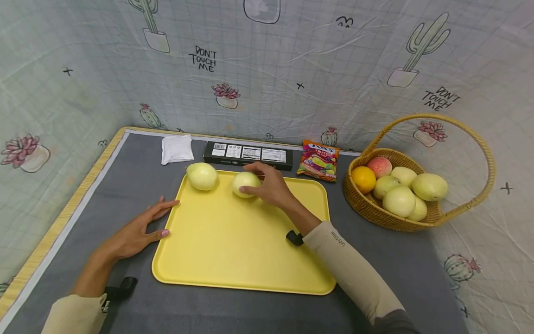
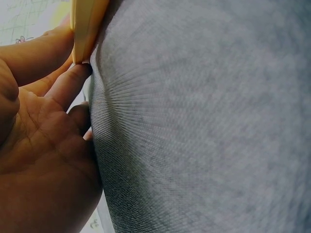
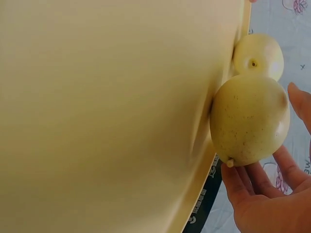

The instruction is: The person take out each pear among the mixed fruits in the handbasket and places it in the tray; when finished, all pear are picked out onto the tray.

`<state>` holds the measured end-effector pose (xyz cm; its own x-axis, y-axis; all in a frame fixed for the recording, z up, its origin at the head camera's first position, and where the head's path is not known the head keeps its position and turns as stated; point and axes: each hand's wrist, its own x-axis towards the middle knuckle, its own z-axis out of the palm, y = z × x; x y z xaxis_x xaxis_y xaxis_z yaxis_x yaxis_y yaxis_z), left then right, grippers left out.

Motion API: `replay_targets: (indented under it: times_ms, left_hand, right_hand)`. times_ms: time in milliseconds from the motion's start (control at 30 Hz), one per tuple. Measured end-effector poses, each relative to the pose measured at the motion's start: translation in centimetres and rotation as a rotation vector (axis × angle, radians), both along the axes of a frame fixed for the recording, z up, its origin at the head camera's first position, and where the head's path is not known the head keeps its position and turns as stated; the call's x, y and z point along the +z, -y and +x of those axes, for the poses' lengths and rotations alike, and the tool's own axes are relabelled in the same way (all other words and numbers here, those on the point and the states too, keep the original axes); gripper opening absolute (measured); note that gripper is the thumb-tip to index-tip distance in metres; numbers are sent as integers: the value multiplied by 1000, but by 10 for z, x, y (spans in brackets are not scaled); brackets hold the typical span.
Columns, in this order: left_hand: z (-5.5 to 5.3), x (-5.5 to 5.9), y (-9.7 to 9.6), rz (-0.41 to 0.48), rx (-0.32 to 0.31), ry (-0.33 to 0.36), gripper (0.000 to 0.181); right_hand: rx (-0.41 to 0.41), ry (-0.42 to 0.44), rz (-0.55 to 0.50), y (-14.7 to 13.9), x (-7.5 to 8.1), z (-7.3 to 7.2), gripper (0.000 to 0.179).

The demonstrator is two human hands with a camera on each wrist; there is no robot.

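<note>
On the yellow tray point(image 1: 246, 241), near its far edge, sits a pale yellow pear point(image 1: 241, 184) with a small stem nub showing in the right wrist view. My right hand point(image 1: 271, 184) holds this pear, thumb at its near side and fingers around the far side. A second pale yellow pear point(image 1: 202, 176) rests in the tray's far left corner; in the right wrist view it appears behind the held one point(image 3: 250, 119). My left hand point(image 1: 137, 232) touches the tray's left rim with thumb and fingertips, its fingers spread and fairly straight.
A wicker basket point(image 1: 369, 211) with an arched handle stands at right, holding an orange point(image 1: 364, 179), a peach point(image 1: 379, 167) and several pale fruits. Behind the tray lie a white packet point(image 1: 177, 149), a black box point(image 1: 248, 155) and a candy bag point(image 1: 319, 160). Printed cloth walls enclose the table.
</note>
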<state>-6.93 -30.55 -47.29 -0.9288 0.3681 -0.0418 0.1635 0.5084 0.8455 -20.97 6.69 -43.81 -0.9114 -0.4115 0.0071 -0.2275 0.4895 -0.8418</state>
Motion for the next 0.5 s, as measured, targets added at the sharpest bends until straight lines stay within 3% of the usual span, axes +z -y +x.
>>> replay_targets:
  times_ms: [300,500]
  left_hand:
    - [0,1,0,-5,2,-2,75]
    - [0,4,-1,-11,4,1,76]
  right_hand:
    - [0,-21,-6,-7,1,1,56]
    - [-48,-21,9,-13,4,2,61]
